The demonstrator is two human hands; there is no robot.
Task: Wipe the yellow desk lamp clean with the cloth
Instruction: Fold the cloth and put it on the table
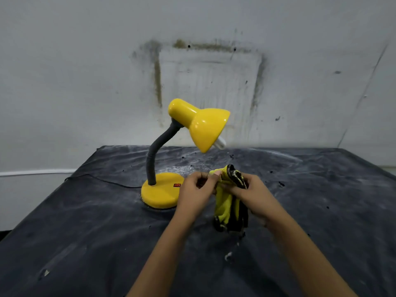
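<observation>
I have the cloth (229,198) bunched between both hands just right of the yellow desk lamp (184,151), which stands on the table (85,232). My right hand (248,191) is closed around the wad; my left hand (196,189) pinches a corner, probably to find a clean face before wiping.

Desk lamp (192,151), yellow: one, comprising one shade (205,125), one grey flexible neck (156,155), one round base (159,192), one red switch (177,185) and one white bulb (220,143). Black power cord (102,181): one. Cloth (229,202), yellow and black: one. Hands: two, left hand (196,190) and right hand (250,192). Dark-covered table (85,232): one.
</observation>
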